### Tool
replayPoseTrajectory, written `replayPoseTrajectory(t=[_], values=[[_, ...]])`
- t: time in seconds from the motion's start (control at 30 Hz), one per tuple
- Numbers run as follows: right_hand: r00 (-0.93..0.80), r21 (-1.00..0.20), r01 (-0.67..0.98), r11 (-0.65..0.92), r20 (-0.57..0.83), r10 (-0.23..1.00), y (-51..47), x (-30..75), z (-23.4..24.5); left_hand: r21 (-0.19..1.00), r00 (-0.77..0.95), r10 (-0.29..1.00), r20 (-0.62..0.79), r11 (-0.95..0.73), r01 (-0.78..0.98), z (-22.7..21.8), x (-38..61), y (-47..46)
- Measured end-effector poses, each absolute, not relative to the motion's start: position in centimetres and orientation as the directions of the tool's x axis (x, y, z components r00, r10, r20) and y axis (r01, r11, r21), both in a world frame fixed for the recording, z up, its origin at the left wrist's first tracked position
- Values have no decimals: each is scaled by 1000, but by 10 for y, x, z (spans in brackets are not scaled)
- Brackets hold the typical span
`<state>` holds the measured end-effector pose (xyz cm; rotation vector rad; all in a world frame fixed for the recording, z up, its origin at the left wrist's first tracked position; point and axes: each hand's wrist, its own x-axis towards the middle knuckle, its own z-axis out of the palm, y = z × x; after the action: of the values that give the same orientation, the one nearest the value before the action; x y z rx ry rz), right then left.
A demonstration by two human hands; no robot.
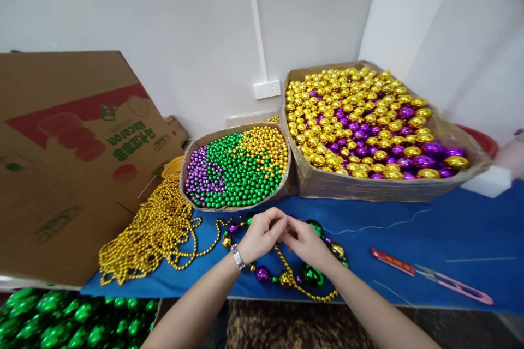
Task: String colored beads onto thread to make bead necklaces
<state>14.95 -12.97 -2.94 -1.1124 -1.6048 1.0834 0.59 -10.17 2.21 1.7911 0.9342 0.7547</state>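
My left hand, with a metal-band watch on its wrist, has its fingers closed in a pinch. My right hand is pinched too, its fingertips meeting those of the left. Whatever lies between them is too small to make out. Under both hands a bead necklace of purple, green and gold balls lies on the blue cloth. A strand of small gold beads runs below the hands among the larger balls. A white string trails off to the right.
A carton of small purple, green and gold beads and a larger carton of gold and purple beads stand behind. Gold bead strands heap by a cardboard box. Pink-handled snips lie right; green beads sit lower left.
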Motion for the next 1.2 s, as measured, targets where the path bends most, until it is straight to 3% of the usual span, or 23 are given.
replayPoseTrajectory(t=[0.1, 0.3, 0.43, 0.57, 0.7, 0.77, 0.83, 0.9, 0.97, 1.07, 1.2], values=[[-153, -939, 232, 255, 223, 963, -125, 143, -30, 911, 516, 849, 113, -296, 288, 21, 7, -105], [-48, -933, 252, 255, 251, 967, -128, 147, -31, 989, 437, 899, 37, -95, 111, 16, 3, -106], [-50, -958, 194, 213, 207, 977, -132, 161, -27, 987, 395, 918, 30, -91, 136, 14, -3, -103], [-70, -990, 26, 139, 136, 988, -135, 171, -24, 935, 389, 918, 77, -202, 291, 15, -9, -102], [-58, -958, -284, 34, 53, 997, -134, 173, -28, 817, 305, 931, 199, -330, 473, 12, -20, -104], [-32, -899, -437, 7, 23, 999, -130, 174, -33, 895, 261, 958, 118, -217, 390, 7, -25, -105], [-4, -834, -552, -8, -7, 1000, -126, 175, -37, 993, 277, 961, -28, -4, 115, -1, -27, -108], [18, -780, -626, -18, -38, 999, -122, 175, -39, 957, 337, 935, -112, 192, -215, -8, -24, -112], [36, -746, -666, -23, -64, 997, -119, 177, -40, 870, 392, 911, -126, 292, -398, -15, -19, -116], [56, -735, -677, -32, -96, 994, -115, 182, -39, 872, 391, 914, -112, 279, -403, -25, -19, -120], [97, -772, -635, -30, -118, 988, -113, 191, -42, 938, 340, 930, -140, 234, -255, -44, -33, -123]])
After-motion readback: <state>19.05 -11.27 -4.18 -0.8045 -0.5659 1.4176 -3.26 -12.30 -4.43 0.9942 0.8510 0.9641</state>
